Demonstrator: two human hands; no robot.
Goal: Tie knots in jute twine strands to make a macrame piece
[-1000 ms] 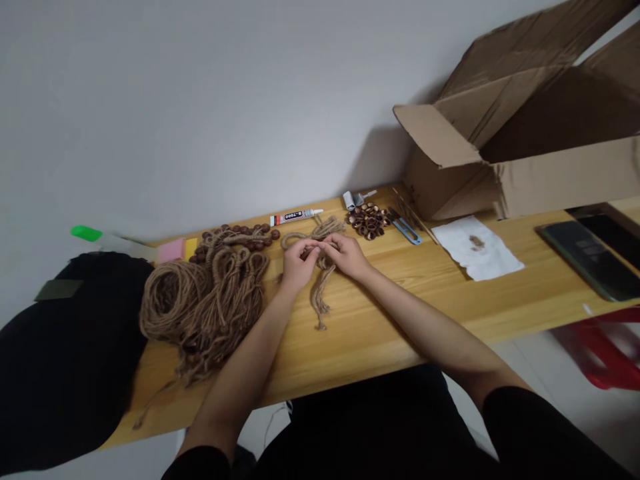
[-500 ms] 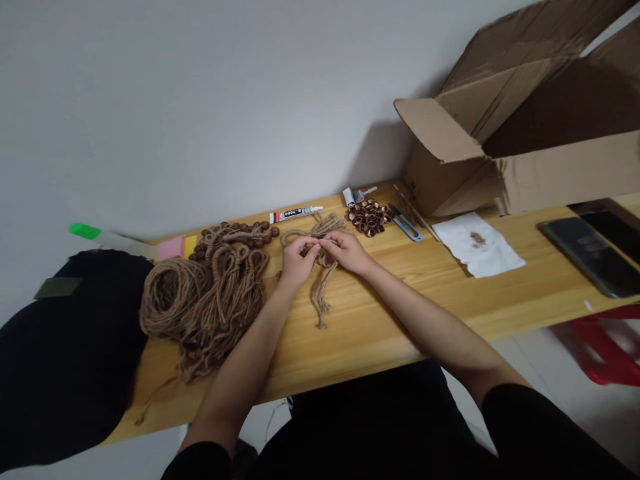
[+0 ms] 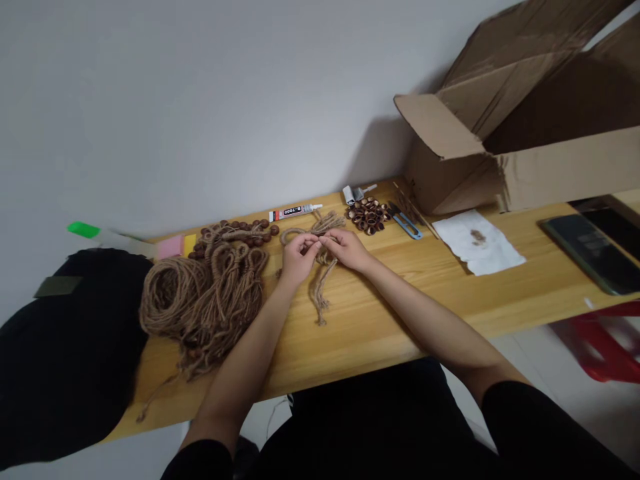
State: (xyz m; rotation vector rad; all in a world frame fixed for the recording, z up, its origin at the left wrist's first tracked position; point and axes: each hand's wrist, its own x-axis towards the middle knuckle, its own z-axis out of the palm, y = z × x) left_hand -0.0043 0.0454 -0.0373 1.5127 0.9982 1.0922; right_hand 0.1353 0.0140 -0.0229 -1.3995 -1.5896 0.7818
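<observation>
My left hand [image 3: 299, 259] and my right hand [image 3: 347, 249] meet over the middle of the wooden table, fingertips pinched together. Between them is something small and dark, too little to make out. Beneath and around the fingers lies a jute rope piece [image 3: 320, 293], its frayed tail hanging toward me and a loop and loose ends showing behind. Just right of my right hand is a pile of brown ring-like shell pieces [image 3: 369, 216]. Blue-handled thread snips [image 3: 406, 223] lie beside that pile. A B-7000 glue tube [image 3: 294, 213] rests behind my hands.
Left are a jute rope heap [image 3: 220, 307], brown beads [image 3: 260, 230], sticky notes [image 3: 171, 247] and a black item [image 3: 75, 360]. Right are a stained white tissue [image 3: 479, 257], a phone [image 3: 590, 253] and an open cardboard box [image 3: 565, 167]. A red stool [image 3: 600, 347] stands below.
Both hands stay together in nearly the same place, with only a slight shift of the fingers. A dark bit shows more clearly between the fingertips. The view has moved slightly.
</observation>
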